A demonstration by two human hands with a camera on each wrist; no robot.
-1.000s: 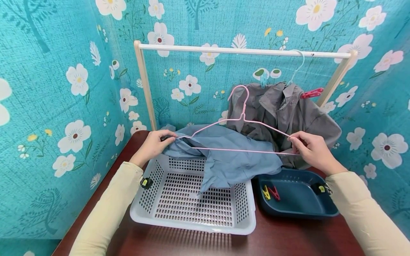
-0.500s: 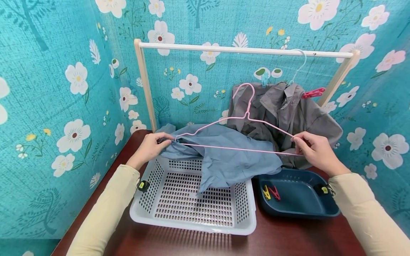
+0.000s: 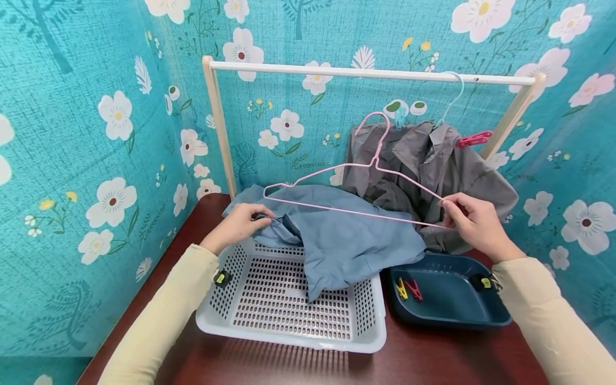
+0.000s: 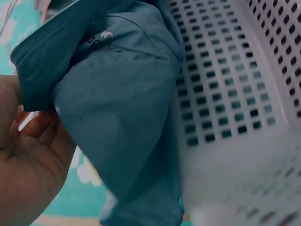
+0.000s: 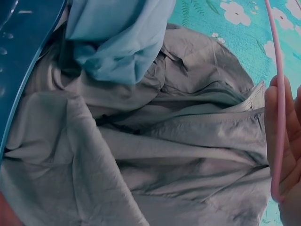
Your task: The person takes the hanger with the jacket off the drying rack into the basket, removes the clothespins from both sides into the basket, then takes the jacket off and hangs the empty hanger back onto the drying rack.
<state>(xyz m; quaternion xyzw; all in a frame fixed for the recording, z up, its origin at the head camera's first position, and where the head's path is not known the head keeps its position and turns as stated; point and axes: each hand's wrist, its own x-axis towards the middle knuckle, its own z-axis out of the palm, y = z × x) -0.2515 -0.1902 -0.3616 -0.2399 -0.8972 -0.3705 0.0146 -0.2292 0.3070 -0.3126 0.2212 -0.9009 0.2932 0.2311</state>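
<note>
My right hand point(image 3: 471, 219) pinches the right end of a pink clothes hanger point(image 3: 337, 167), which is held with its hook up. In the right wrist view the hanger point(image 5: 279, 117) lies against the fingers. My left hand point(image 3: 240, 225) holds the edge of a blue garment point(image 3: 356, 235) near its left side. Small printing shows inside that garment point(image 4: 117, 94) in the left wrist view. The hanger's left end is free, above and in front of the cloth. The garment drapes over the back of a grey perforated basket point(image 3: 289, 342).
A grey shirt point(image 3: 433, 166) hangs from the rack's white rail point(image 3: 337, 70) on a pale blue hanger, with a red clothespin point(image 3: 474, 139) and a blue clothespin point(image 3: 400, 115). A dark blue tray point(image 3: 447, 299) at right holds yellow and red clothespins point(image 3: 414, 289).
The hanger's left end has come out of the garment and risen. My left hand has let go of the hanger, moved slightly right and down, and holds the cloth. The right hand keeps its grip.
</note>
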